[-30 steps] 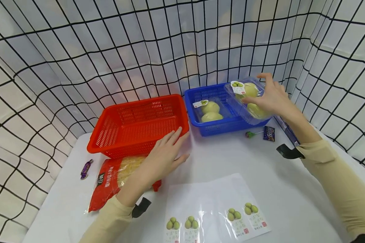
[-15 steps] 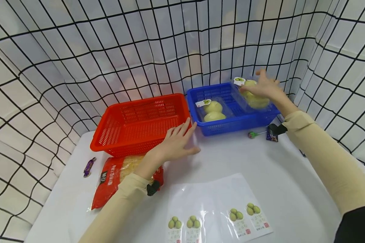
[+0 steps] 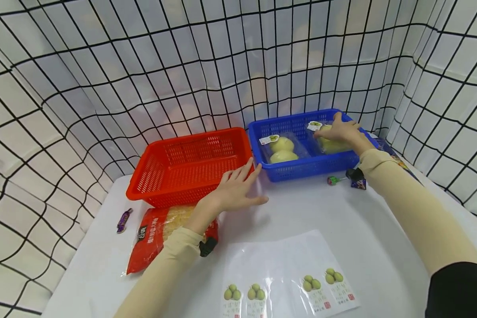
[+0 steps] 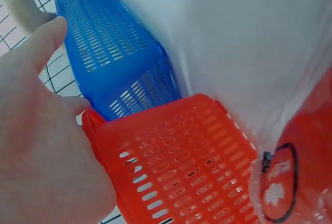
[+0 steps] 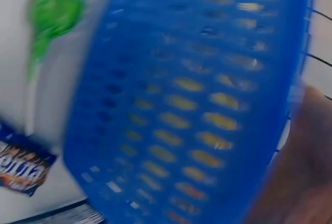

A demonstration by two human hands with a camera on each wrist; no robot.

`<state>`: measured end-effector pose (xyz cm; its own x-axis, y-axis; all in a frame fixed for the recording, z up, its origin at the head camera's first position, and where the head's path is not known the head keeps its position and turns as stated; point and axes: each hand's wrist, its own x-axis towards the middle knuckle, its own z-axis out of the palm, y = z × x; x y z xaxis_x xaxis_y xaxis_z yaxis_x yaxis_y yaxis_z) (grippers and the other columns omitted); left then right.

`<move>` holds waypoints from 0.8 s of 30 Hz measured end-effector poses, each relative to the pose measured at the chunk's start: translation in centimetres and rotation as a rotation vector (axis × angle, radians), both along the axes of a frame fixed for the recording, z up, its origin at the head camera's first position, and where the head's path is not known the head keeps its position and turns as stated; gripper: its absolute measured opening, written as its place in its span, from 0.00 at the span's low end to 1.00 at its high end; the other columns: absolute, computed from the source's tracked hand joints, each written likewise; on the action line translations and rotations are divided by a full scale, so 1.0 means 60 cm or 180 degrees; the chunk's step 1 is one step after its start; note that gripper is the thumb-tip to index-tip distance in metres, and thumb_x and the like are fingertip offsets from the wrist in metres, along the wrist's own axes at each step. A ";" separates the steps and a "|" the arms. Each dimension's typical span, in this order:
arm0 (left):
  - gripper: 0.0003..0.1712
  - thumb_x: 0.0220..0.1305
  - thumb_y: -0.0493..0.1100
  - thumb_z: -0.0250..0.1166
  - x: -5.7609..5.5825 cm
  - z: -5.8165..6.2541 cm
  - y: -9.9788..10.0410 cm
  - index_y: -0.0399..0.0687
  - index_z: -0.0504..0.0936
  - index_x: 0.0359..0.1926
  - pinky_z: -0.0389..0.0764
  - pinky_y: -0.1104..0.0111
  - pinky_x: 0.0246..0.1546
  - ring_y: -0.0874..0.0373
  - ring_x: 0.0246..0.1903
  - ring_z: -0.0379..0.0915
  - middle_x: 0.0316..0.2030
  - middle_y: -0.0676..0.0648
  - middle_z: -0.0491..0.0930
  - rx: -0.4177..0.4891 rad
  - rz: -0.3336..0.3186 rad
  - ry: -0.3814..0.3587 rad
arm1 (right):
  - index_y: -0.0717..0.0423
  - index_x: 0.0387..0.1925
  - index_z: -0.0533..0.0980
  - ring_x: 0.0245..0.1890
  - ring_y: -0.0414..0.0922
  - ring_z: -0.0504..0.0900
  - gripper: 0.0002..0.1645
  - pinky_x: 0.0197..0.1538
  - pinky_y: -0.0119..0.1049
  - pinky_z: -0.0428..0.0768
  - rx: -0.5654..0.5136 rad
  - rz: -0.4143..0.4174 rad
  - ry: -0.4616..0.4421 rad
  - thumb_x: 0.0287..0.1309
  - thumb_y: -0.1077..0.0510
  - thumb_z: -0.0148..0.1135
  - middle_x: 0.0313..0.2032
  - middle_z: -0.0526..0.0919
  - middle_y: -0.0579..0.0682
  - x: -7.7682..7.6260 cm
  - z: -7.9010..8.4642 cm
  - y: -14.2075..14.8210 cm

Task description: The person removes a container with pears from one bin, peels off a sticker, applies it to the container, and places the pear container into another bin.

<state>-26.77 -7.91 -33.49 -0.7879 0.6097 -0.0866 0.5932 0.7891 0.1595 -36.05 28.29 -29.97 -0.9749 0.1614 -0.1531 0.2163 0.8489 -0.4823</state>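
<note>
My right hand (image 3: pixel 342 132) reaches into the blue basket (image 3: pixel 302 168) at its right end, holding a clear plastic box of pale green fruit (image 3: pixel 331 146) by its sides. A second box of fruit (image 3: pixel 283 152) lies in the basket's left part; both bear a small fruit sticker. In the right wrist view, basket mesh hides most of the held box. My left hand (image 3: pixel 234 192), fingers spread and straight, is at the front right corner of the red basket (image 3: pixel 179 194). The left wrist view shows its fingers near that rim; contact is unclear.
A red-and-yellow food bag (image 3: pixel 155 234) lies before the red basket, with a purple-wrapped sweet (image 3: pixel 124 221) to its left. A lollipop (image 3: pixel 334 180) and a small snack packet (image 3: pixel 358 183) lie before the blue basket. Printed fruit-label sheets (image 3: pixel 278 265) lie in front. Black netting surrounds the table.
My right hand has lowered the fruit box from above the blue basket's right end down into it. My left hand has shifted slightly right, staying spread near the red basket's corner.
</note>
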 end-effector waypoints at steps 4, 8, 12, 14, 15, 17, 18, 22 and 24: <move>0.58 0.66 0.76 0.53 -0.003 -0.004 0.000 0.61 0.35 0.83 0.41 0.41 0.81 0.42 0.83 0.36 0.84 0.50 0.24 0.0029 0.0018 0.0024 | 0.60 0.79 0.22 0.73 0.84 0.27 0.69 0.72 0.82 0.41 0.0073 0.0137 -0.0135 0.67 0.29 0.55 0.73 0.27 0.86 -0.007 -0.010 -0.002; 0.58 0.66 0.76 0.53 -0.002 -0.004 0.000 0.62 0.35 0.83 0.40 0.41 0.82 0.42 0.83 0.36 0.84 0.49 0.25 0.0030 0.0023 0.0015 | 0.60 0.79 0.22 0.73 0.85 0.26 0.69 0.71 0.82 0.40 0.0152 0.0235 -0.0187 0.67 0.27 0.52 0.73 0.26 0.87 -0.002 -0.012 -0.001; 0.57 0.66 0.76 0.53 0.001 -0.003 -0.001 0.62 0.35 0.83 0.40 0.41 0.82 0.42 0.83 0.36 0.84 0.48 0.26 0.0021 0.0014 0.0043 | 0.61 0.79 0.22 0.73 0.85 0.27 0.69 0.72 0.82 0.40 0.0248 0.0329 -0.0229 0.67 0.27 0.52 0.72 0.26 0.88 0.000 -0.017 -0.001; 0.57 0.67 0.76 0.53 0.001 -0.004 -0.001 0.62 0.35 0.83 0.39 0.42 0.82 0.42 0.83 0.36 0.84 0.48 0.27 0.0024 0.0003 0.0059 | 0.60 0.79 0.23 0.74 0.85 0.28 0.70 0.71 0.82 0.42 0.0298 0.0324 -0.0234 0.66 0.26 0.52 0.72 0.26 0.88 0.001 -0.021 -0.003; 0.57 0.67 0.76 0.53 0.001 -0.004 -0.002 0.62 0.35 0.83 0.39 0.42 0.82 0.42 0.83 0.36 0.84 0.48 0.27 0.0028 -0.0001 0.0063 | 0.59 0.80 0.23 0.74 0.84 0.28 0.70 0.71 0.83 0.43 0.0313 0.0302 -0.0234 0.66 0.25 0.52 0.72 0.26 0.88 0.001 -0.022 -0.003; 0.57 0.67 0.76 0.53 0.001 -0.005 -0.002 0.61 0.35 0.83 0.39 0.42 0.82 0.42 0.83 0.36 0.84 0.48 0.27 0.0045 -0.0006 0.0071 | 0.57 0.80 0.24 0.75 0.83 0.28 0.70 0.71 0.83 0.43 0.0346 0.0270 -0.0239 0.64 0.24 0.52 0.72 0.26 0.87 0.001 -0.026 -0.004; 0.57 0.67 0.75 0.53 0.001 -0.006 -0.002 0.61 0.35 0.83 0.38 0.42 0.82 0.42 0.83 0.35 0.84 0.48 0.27 0.0057 -0.0002 0.0065 | 0.56 0.80 0.24 0.75 0.82 0.29 0.70 0.70 0.83 0.44 0.0366 0.0256 -0.0245 0.64 0.23 0.52 0.73 0.26 0.87 0.001 -0.028 -0.005; 0.57 0.67 0.73 0.55 0.001 -0.009 -0.003 0.61 0.36 0.83 0.38 0.41 0.82 0.41 0.83 0.36 0.84 0.47 0.27 0.0077 0.0000 0.0087 | 0.55 0.81 0.25 0.75 0.81 0.28 0.71 0.71 0.83 0.42 0.0399 0.0244 -0.0264 0.63 0.21 0.50 0.73 0.25 0.85 0.002 -0.030 -0.007; 0.57 0.68 0.72 0.56 0.000 -0.011 -0.003 0.60 0.36 0.83 0.38 0.42 0.82 0.42 0.83 0.35 0.84 0.47 0.27 0.0056 -0.0006 0.0118 | 0.55 0.81 0.25 0.75 0.81 0.27 0.70 0.71 0.83 0.41 0.0400 0.0237 -0.0269 0.63 0.21 0.50 0.73 0.25 0.85 0.001 -0.029 -0.008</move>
<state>-26.77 -8.10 -34.14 -0.7891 0.6124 -0.0467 0.6005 0.7852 0.1511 -35.96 27.78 -31.71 -0.9694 0.1121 -0.2184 0.1858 0.9166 -0.3541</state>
